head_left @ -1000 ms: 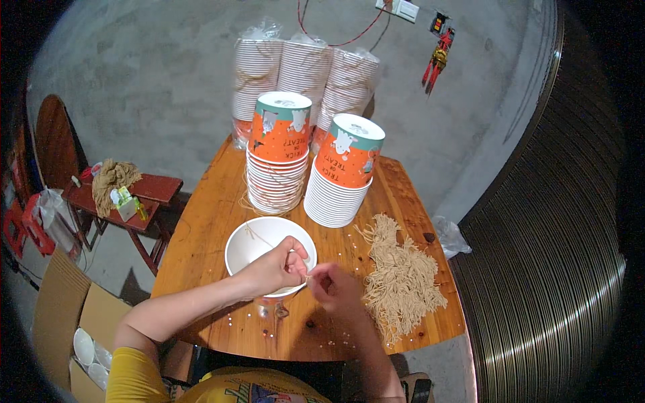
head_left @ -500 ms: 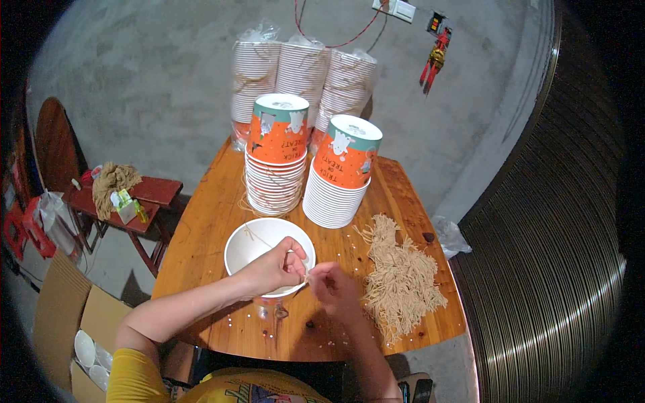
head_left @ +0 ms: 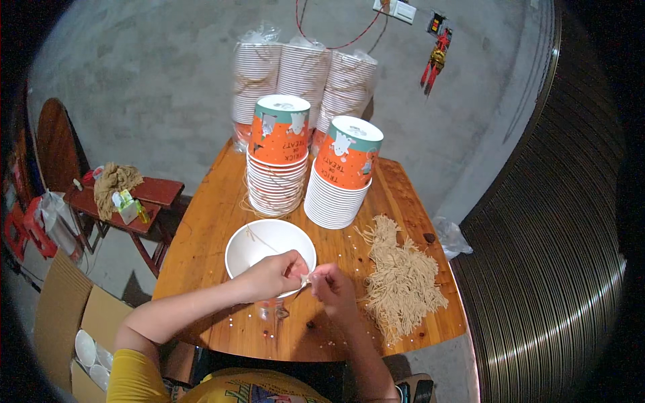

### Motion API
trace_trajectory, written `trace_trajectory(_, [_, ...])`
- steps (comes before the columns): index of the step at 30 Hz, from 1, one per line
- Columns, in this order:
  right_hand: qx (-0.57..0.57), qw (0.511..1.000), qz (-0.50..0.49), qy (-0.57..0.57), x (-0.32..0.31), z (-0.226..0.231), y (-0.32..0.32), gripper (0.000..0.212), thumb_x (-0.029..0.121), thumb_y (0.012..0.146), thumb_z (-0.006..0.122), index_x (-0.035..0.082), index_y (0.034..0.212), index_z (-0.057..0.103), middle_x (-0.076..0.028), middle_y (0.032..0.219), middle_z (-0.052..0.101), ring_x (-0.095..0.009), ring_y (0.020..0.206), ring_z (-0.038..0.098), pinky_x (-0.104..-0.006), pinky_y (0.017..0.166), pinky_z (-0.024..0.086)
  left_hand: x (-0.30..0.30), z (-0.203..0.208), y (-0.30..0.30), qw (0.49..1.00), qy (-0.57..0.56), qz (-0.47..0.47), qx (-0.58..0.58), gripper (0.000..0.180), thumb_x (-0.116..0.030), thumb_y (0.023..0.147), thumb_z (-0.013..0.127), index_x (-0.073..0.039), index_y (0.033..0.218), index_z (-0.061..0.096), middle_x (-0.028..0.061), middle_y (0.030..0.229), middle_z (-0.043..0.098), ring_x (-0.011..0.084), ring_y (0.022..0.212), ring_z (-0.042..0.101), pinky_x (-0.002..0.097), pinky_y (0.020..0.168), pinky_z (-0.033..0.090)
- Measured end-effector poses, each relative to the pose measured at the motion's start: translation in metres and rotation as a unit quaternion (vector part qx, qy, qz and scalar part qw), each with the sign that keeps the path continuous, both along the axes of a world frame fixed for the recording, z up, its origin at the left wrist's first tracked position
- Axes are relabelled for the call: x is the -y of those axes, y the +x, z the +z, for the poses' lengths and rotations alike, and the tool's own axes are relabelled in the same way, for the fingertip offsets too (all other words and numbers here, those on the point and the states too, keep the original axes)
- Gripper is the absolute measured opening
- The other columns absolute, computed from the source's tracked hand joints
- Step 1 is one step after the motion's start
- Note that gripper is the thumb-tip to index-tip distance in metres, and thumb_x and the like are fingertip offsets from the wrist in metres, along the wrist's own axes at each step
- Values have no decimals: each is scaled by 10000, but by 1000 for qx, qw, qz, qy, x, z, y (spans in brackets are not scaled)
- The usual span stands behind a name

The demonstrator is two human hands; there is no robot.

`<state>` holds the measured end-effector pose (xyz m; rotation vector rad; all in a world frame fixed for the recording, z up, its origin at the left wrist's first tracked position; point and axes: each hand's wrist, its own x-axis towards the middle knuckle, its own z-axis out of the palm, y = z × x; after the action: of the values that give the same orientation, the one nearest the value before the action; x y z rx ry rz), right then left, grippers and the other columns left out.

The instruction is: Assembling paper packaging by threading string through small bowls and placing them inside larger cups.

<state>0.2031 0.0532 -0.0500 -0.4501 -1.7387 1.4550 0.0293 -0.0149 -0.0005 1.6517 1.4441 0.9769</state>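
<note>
A white-lined paper bucket stands mouth up on the wooden table in front of me. Thin tan twine crosses its inside from the far left wall. Over the bucket's near right rim, my left hand is closed in a pinch on the twine. My right hand is also pinched, just outside that rim, its fingertips meeting the twine close to the left fingers. The exact knot or end between the fingers is too small to make out. To the right of my right hand lies a loose pile of cut tan twine.
Two stacks of upside-down orange and green paper buckets stand beyond the bowl-like bucket; the left stack has twine handles. Plastic-wrapped stacks stand behind. At left are a red bench and a cardboard box. A ribbed shutter borders the right.
My left fingers have come down slightly and curled in closer to the rim. My right hand stays near the same spot, the fingertips of both hands still close together at the twine.
</note>
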Motion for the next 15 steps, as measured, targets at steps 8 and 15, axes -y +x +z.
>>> trace_trajectory(8, [13, 998, -29, 58, 4, 0, 3, 81, 133, 946, 530, 68, 898, 527, 33, 689, 505, -32, 589, 433, -191, 536, 360, 6, 13, 5, 990, 70, 36, -116, 111, -102, 792, 573, 2, 832, 576, 148, 798, 599, 277, 770, 591, 365, 708, 477])
trace_trajectory(15, [69, 993, -66, 66, 14, 6, 9, 84, 126, 935, 532, 61, 883, 517, 27, 711, 497, -58, 651, 460, -218, 602, 387, 7, 9, 3, 991, 60, 49, -106, 121, -111, 803, 565, 7, 819, 582, 153, 810, 603, 290, 780, 592, 377, 729, 474])
